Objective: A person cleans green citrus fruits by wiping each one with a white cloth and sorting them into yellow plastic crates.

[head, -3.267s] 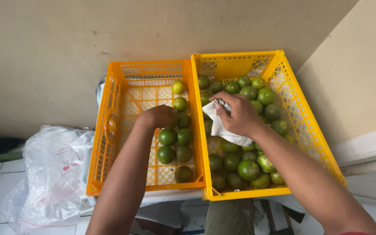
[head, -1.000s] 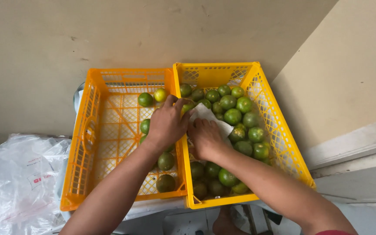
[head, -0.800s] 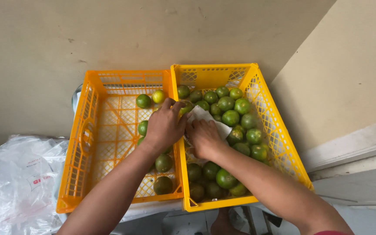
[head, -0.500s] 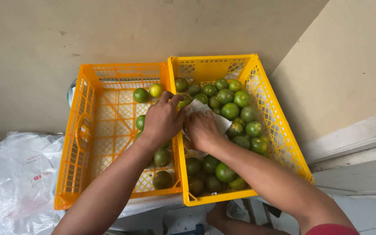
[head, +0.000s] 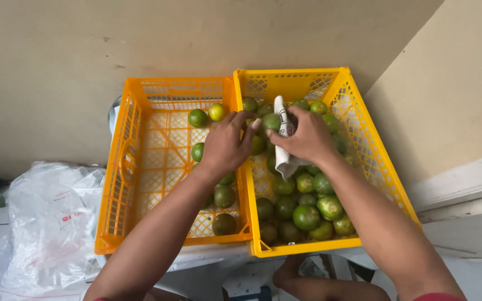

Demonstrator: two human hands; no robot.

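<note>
While both hands meet over the wall shared by the two crates, I read the grip like this: my right hand [head: 307, 135] is closed around a crumpled white cloth [head: 283, 146], its fingers curled over the top so the loose end hangs down at 6 o'clock, and the cloth is pressed against a round green citrus fruit [head: 270, 121] that sits between the two hands. My left hand [head: 225, 144] lies at 9 o'clock of that fruit, fingers bent and fingertips reaching toward it; I cannot tell whether they actually pinch it or only steady it, since the cloth and the right fingers hide the contact. It looks held up off the heap so that the cloth can get round it. Below the hands, the bright yellow plastic lattice crate [head: 383, 170] holds a thick pile of green fruit [head: 307, 214], heaped mostly toward 6 o'clock. At its 9 o'clock stands the orange plastic lattice crate [head: 119, 184], touching it wall to wall, with only a scatter of fruit, including a yellower fruit [head: 216, 112] near its far wall at 12 o'clock; keeping the two crates adjacent keeps the reach between them short. Well to the left, at 8 o'clock, a crumpled clear plastic bag [head: 46, 217] lies on the floor.
</note>
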